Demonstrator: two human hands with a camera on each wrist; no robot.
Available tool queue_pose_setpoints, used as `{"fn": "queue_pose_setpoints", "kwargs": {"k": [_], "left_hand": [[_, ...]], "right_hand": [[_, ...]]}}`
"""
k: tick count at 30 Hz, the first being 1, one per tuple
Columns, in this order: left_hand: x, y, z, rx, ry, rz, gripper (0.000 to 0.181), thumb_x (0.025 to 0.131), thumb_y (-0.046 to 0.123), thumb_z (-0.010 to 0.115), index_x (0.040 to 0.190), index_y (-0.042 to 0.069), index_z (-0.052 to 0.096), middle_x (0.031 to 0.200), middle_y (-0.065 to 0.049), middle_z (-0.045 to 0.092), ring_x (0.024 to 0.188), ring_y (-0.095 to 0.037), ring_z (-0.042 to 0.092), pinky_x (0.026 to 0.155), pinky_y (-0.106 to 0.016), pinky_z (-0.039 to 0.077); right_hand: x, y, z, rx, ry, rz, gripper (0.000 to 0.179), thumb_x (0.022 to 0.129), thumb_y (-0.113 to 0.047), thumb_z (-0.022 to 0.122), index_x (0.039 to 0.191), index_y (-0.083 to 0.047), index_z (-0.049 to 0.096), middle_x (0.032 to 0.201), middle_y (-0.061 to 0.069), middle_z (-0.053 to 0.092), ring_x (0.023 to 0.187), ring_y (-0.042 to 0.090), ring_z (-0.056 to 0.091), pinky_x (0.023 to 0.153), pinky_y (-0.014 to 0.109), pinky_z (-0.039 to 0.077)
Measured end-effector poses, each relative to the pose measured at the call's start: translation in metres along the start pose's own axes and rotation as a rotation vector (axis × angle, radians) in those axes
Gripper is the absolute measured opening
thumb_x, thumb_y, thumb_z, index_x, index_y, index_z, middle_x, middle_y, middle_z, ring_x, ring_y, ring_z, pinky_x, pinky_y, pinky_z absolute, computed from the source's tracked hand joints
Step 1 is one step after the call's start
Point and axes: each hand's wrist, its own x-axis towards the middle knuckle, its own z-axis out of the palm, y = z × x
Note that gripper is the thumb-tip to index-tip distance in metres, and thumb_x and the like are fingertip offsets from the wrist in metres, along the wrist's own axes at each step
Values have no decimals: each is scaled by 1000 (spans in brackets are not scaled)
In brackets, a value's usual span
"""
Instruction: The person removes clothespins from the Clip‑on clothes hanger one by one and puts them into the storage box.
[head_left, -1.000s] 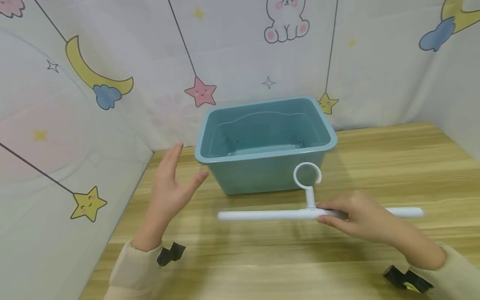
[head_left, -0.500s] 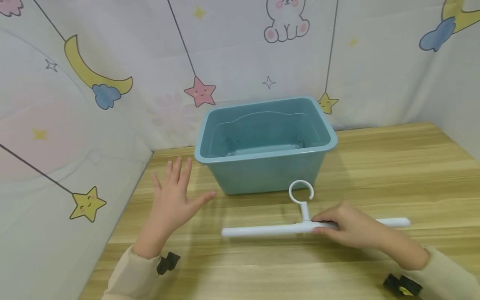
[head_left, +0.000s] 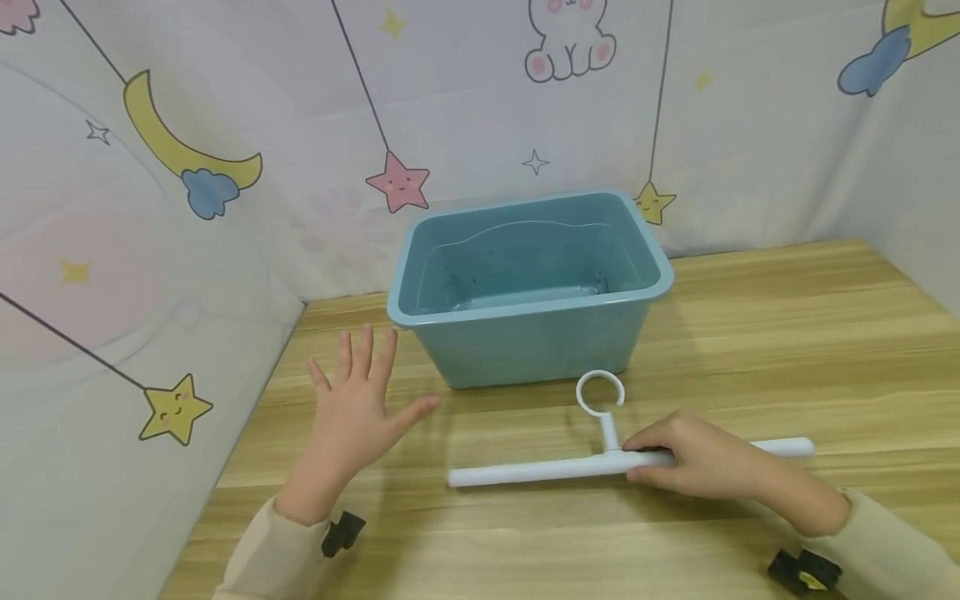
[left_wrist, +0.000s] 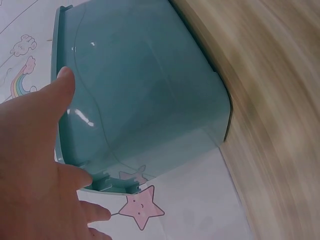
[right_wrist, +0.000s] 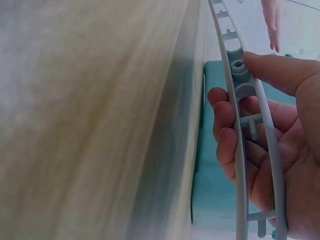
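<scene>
A white clothes hanger lies nearly level in front of the bin in the head view, its round hook pointing away from me. My right hand grips its bar just right of the hook's stem. Seen in the right wrist view, the hanger's ribbed hollow underside passes between thumb and curled fingers. My left hand holds nothing, its fingers spread, left of the blue-green plastic bin. In the left wrist view that hand appears beside the bin; whether it touches cannot be told.
The bin stands upright at the back of the wood-grain table, with no contents visible. Behind and to the left hangs a pale cloth printed with stars and moons. Dark wrist devices sit on both sleeves.
The right hand has brought the hanger down and nearer to me, away from the bin's front, tilting it slightly. The left hand has lowered and turned, spreading its fingers.
</scene>
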Motion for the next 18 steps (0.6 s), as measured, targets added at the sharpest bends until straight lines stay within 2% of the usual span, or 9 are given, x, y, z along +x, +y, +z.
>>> {"fn": "queue_pose_setpoints", "kwargs": {"k": [5,10,18], "left_hand": [[-2,2,0,6,-37,-12,101,85,71,52,156,13,10,159,-22,0,144,-44,-8,101,-72,-16],[-3,1,1,-2,-66,-30,99,86,66,56,156,13,9,159,-23,0,144,-44,-8,101,-72,-17],[-5,-2,6,-18,-83,-32,100,85,71,52,156,13,10,159,-23,0,144,-44,-7,101,-73,-15]], "right_hand": [[-2,4,1,34,-35,-14,14,88,-24,72,96,-13,73,89,-10,70,76,-5,57,63,18,50],[-2,6,1,66,-71,6,15,90,-26,69,97,-12,73,88,-11,70,75,-6,56,63,20,50],[0,6,3,129,-133,48,13,93,-25,66,95,-14,73,83,-16,66,69,-6,51,60,21,48]]}}
